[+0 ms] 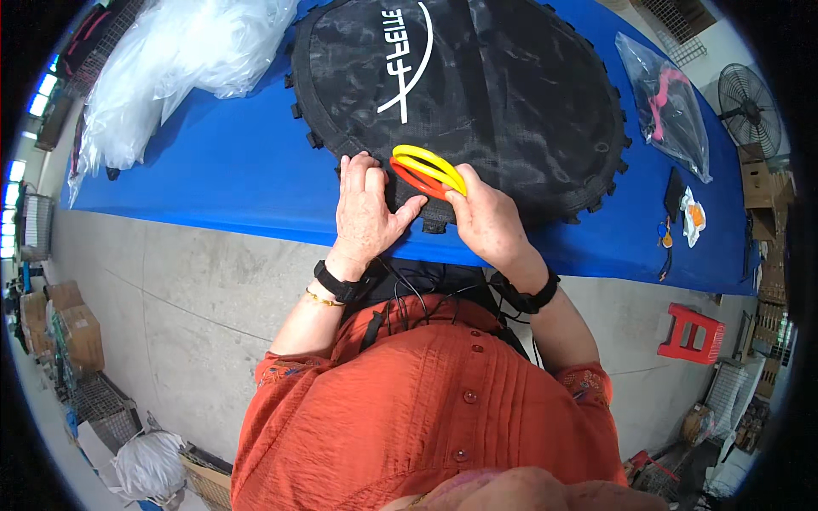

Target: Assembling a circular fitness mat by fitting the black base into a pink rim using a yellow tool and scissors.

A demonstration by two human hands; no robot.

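Observation:
A large round black mat with a white print and small webbing tabs along its rim lies on the blue-covered table. My left hand rests on the mat's near edge, palm down, thumb stretched to the right and fingers over the fabric. To its right, my right hand is closed on two thin oval loops. The yellow loop is above and the orange-red loop just below it. Both stick out leftward over the mat's near edge, and their gripped ends are hidden by my fingers.
Clear plastic sheeting is heaped at the far left of the blue tabletop. On the right lie a clear bag with a pink strap, a white wrapper and keys. A red stool and a black fan stand beyond.

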